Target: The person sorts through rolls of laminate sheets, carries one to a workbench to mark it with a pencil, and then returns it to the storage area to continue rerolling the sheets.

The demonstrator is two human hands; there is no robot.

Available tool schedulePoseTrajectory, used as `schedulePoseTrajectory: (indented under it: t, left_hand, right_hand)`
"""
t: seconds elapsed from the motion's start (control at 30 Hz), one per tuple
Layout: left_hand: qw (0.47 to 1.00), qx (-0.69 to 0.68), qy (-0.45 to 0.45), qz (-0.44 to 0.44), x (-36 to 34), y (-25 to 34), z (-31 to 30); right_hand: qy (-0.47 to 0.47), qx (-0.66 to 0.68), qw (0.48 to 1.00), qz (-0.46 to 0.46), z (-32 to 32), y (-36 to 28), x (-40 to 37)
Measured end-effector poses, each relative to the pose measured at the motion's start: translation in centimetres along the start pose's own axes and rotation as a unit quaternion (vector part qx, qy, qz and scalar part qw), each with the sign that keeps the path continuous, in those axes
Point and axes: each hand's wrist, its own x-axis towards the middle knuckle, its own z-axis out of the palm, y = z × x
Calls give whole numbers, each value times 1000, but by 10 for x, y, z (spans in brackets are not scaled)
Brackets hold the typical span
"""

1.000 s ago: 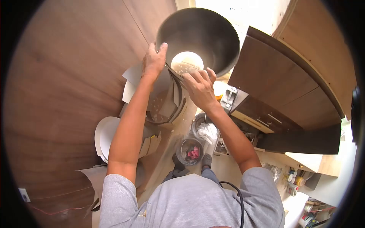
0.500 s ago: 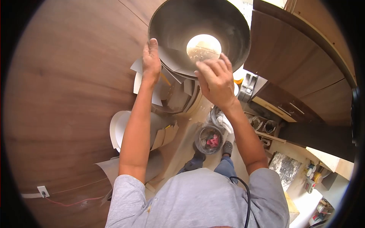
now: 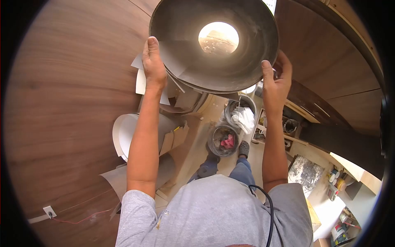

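Note:
A wide roll of dark sheet (image 3: 230,74) is held up in front of me, its near end facing me. Looking down its inside, I see a bright round opening at the far end. My left hand (image 3: 154,70) grips the left side of the roll, thumb up along the rim and fingers hidden behind it. On the lower right side my right hand (image 3: 275,84) holds the rim, its thumb towards me and its fingers curled around the outside.
Rolled white sheet (image 3: 125,133) and other curled sheets stand along the wood-look surface on the left. Near my feet are a bucket with pink cloth (image 3: 227,142) and a bucket with white cloth (image 3: 243,118). Brown cabinets (image 3: 329,61) line the right, and a wall outlet (image 3: 49,211) sits lower left.
My right hand has moved from in front of the roll's lower opening out to its right rim and taken hold there. The roll appears slightly larger and higher.

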Motion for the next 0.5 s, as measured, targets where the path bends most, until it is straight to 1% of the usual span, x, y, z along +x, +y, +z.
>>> schedulePoseTrajectory:
  t: [0.03, 0.07, 0.13, 0.17, 0.2, 0.23, 0.27, 0.3, 0.33, 0.37, 0.4, 0.43, 0.47, 0.5]
  left_hand:
    - [1000, -2, 2, -1, 1, -1, 1]
    - [1000, -2, 3, 5, 2, -3, 0]
    - [1000, -3, 13, 10, 3, -6, -3]
    - [999, 23, 19, 23, 6, -8, -2]
    - [998, 48, 24, 37, 8, -7, 0]
    - [998, 42, 30, 41, 9, -5, 3]
    - [997, 46, 35, 42, 9, -3, 7]
    - [997, 49, 40, 40, 7, -1, 7]
    - [995, 83, 46, 40, 8, 0, 6]
    - [995, 75, 49, 39, 8, 0, 7]
    - [993, 96, 63, 39, 9, 0, 9]
    - [989, 116, 79, 38, 8, 1, 10]
    - [990, 104, 85, 37, 8, 2, 12]
    - [986, 137, 90, 36, 8, 4, 12]
  right_hand:
    - [-58, 59, 996, 28, 2, 6, 3]
    - [-47, 34, 998, 13, 3, 6, 4]
    - [-65, 26, 997, 13, -2, 5, 12]
    - [-77, 20, 997, 9, -2, 0, 17]
    - [-25, -89, 996, -8, -1, -13, 15]
    - [-29, -89, 995, -16, -1, -33, 14]
    - [-46, -152, 973, -169, -2, -55, 13]
    - [-63, -210, 923, -317, 2, -73, 12]
    - [-213, -151, 928, -264, 15, -89, 9]
    - [-355, -92, 908, -203, 31, -100, 7]
    - [-442, -152, 866, -178, 47, -103, 9]
    - [-524, -211, 811, -150, 62, -102, 15]
    - [-527, -221, 806, -156, 73, -94, 25]
    - [-589, -243, 759, -138, 84, -81, 33]
